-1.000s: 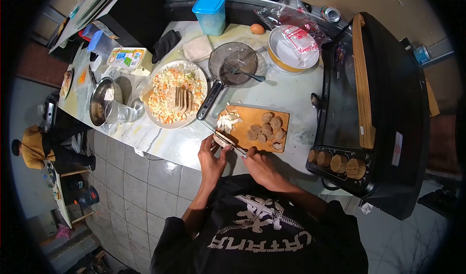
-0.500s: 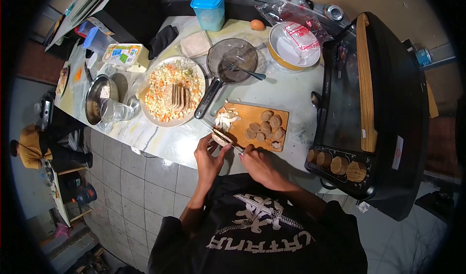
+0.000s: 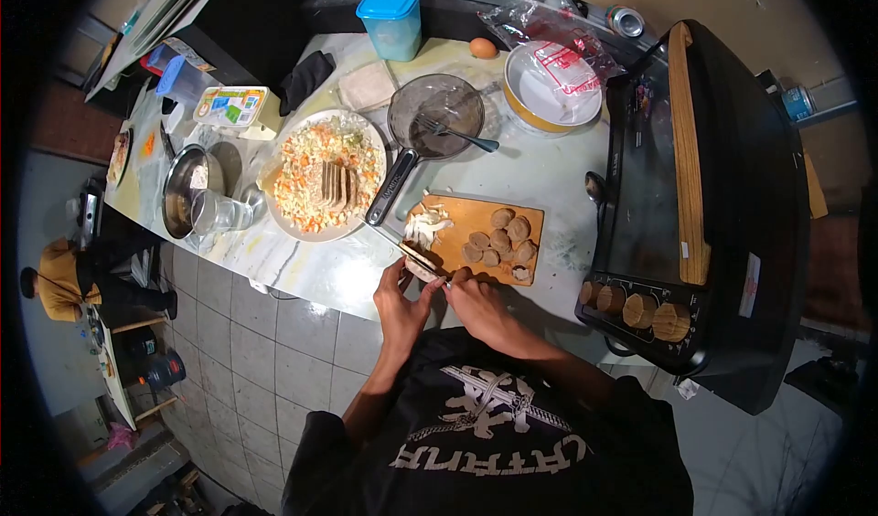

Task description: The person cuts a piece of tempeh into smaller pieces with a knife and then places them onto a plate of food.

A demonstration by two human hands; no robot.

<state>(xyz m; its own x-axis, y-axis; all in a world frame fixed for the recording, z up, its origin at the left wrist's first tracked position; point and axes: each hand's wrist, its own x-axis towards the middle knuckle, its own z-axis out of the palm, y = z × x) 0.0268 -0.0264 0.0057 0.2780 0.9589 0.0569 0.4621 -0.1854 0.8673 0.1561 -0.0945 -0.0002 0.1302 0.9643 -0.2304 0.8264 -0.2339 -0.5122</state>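
Observation:
My left hand (image 3: 399, 304) is closed on a pale, oblong piece of food (image 3: 421, 267) at the lower left edge of the wooden cutting board (image 3: 471, 210). A knife (image 3: 395, 239) lies across that piece, its blade pointing up and left. Its handle end is in my right hand (image 3: 480, 308), whose fingers are closed and mostly hide it. White shredded strips (image 3: 428, 223) lie on the left of the board. Several round brown pieces (image 3: 500, 240) sit on its right side.
Left of the board, a plate (image 3: 315, 235) holds chopped vegetables and brown slices. Behind it are a pan (image 3: 393, 191) with a fork (image 3: 466, 136), a bowl (image 3: 517, 105) and an egg (image 3: 483, 48). A black toaster oven (image 3: 640, 205) stands right. Another person (image 3: 64, 274) is far left.
Both hands have shifted slightly, with the right hand moving closer to the left. The piece of food is tilted a little differently against the knife.

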